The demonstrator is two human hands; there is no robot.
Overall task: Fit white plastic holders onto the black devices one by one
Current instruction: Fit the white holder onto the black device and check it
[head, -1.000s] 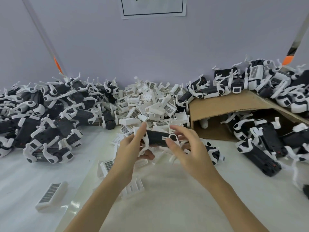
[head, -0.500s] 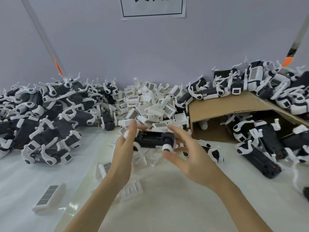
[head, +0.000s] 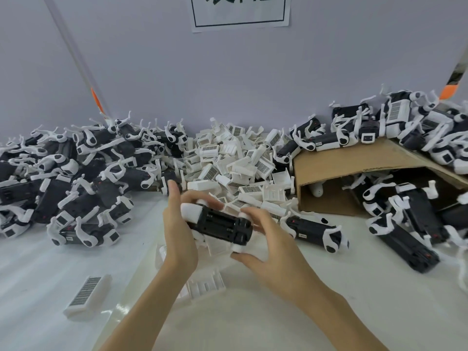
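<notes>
Centrally, the left hand [head: 178, 233] and the right hand [head: 276, 252] held one black device [head: 219, 225] between them above the white table [head: 253, 312]. The left hand gripped its left end, thumb raised and fingers curled behind a white end cap. The right hand gripped the right end, thumb beneath and fingers over the top. The device lay tilted, its right end lower, with its ribbed black face toward the camera.

Directly below the hands, two loose white holders showed: one [head: 206, 285] by the left wrist, another [head: 219, 245] partly hidden under the device. A third holder [head: 87, 296], barcode side up, lay well to the left of the left forearm.

Beyond the fingertips rose a heap of white holders [head: 235, 160], too many and too tangled to count. Left of the left hand spread a pile of fitted devices [head: 76, 178], likewise uncountable. Just right of the right hand lay one fitted device [head: 316, 230], touching the table. Farther right, a cardboard box [head: 354, 163] lay on its side, with more fitted devices inside and stacked on top of it.

Behind everything stood a pale wall with a paper sign [head: 240, 11], cut off at the top edge.
</notes>
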